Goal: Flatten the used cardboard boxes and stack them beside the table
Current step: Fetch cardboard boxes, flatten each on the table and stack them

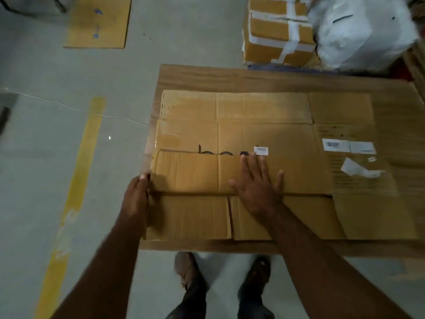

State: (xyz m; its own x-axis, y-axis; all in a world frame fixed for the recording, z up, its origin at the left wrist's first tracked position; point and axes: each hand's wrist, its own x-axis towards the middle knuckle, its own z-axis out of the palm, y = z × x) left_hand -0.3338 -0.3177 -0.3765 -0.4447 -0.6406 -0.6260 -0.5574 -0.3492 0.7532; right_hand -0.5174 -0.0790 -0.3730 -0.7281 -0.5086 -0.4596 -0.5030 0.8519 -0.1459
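step: press folded flap [197, 172] flat on box [264, 134], near tabletop's [207, 77] front-left corner
right hand [258, 183]: flat, fingers spread, pressing
left hand [135, 199]: grasping box's left edge
tip: slide palm along crease

Counts: cardboard, parcels, labels, hands, shoes.
One flattened box [264, 134] on one bigger cardboard sheet [230, 77]; one separate flat cardboard piece [99, 21] on the floor far left. Two taped parcels [276, 31], stacked. One white bag [361, 33]. Two barcode labels [261, 150] [348, 146] on the box, one loose paper scrap [358, 170]. Two hands: left hand [136, 199], right hand [257, 187]. Two shoes [187, 270] [258, 272]. One yellow floor stripe [78, 169].
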